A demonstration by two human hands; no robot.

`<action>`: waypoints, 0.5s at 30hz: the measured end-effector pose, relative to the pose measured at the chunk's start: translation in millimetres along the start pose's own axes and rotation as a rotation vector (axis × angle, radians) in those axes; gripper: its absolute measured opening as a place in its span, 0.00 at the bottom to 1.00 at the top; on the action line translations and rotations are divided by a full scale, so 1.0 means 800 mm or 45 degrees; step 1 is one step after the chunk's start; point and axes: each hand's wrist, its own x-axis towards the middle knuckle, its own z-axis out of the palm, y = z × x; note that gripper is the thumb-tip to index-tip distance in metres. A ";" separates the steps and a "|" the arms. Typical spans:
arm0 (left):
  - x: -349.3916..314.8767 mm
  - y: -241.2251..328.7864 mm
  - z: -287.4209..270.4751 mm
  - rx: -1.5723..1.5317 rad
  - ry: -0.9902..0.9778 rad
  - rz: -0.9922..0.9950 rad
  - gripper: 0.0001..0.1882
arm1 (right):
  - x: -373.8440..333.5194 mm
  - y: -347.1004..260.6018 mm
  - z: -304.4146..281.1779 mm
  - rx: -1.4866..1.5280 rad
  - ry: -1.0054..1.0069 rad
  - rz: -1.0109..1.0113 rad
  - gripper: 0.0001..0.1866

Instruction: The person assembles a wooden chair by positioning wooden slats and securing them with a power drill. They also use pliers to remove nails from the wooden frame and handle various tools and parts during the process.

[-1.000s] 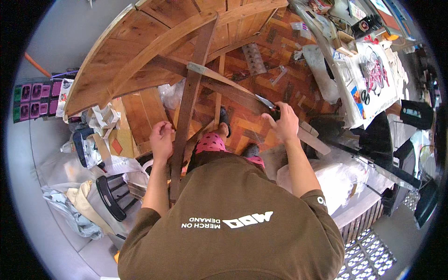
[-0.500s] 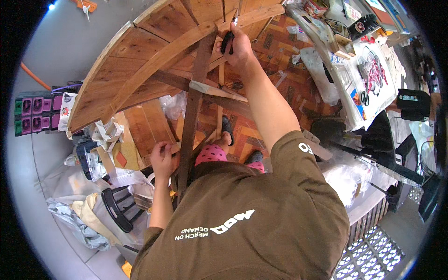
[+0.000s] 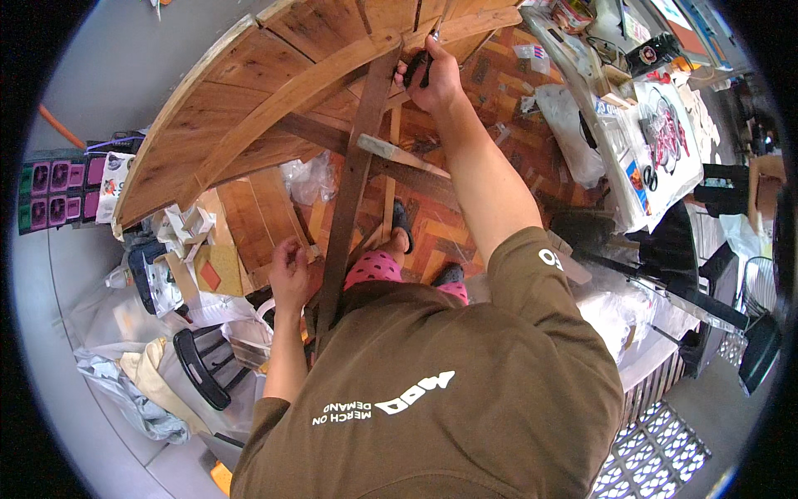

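My right hand reaches far forward, closed round the black handles of pliers. Their metal tip meets the curved wooden rail under a round plank tabletop, which stands tilted on its side. Just left of that hand, a dark wooden leg runs from the rail down toward my body. A lighter-ended crosspiece juts from the leg. My left hand hangs low, left of the leg and apart from it, with its fingers curled together. Whether anything small is between those fingers cannot be seen.
Wooden boards and cardboard scraps lie at the left, near a black-framed chair part. At the right stands a cluttered white table with scissors and cords. Clear plastic bags lie on the parquet floor.
The view has shifted slightly, so the tabletop and leg sit a little differently in it. My right hand keeps its grip on the pliers at the rail; my left hand stays low with curled fingers.
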 end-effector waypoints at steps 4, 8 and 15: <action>0.006 -0.012 0.003 -0.065 0.000 -0.042 0.13 | -0.010 -0.005 0.003 -0.022 0.004 -0.010 0.17; -0.002 -0.015 0.011 -0.244 -0.061 -0.149 0.13 | -0.028 -0.008 0.026 -0.096 0.089 0.049 0.16; -0.002 0.017 0.027 -0.325 -0.111 -0.138 0.11 | -0.033 0.001 0.022 -0.177 0.113 0.026 0.19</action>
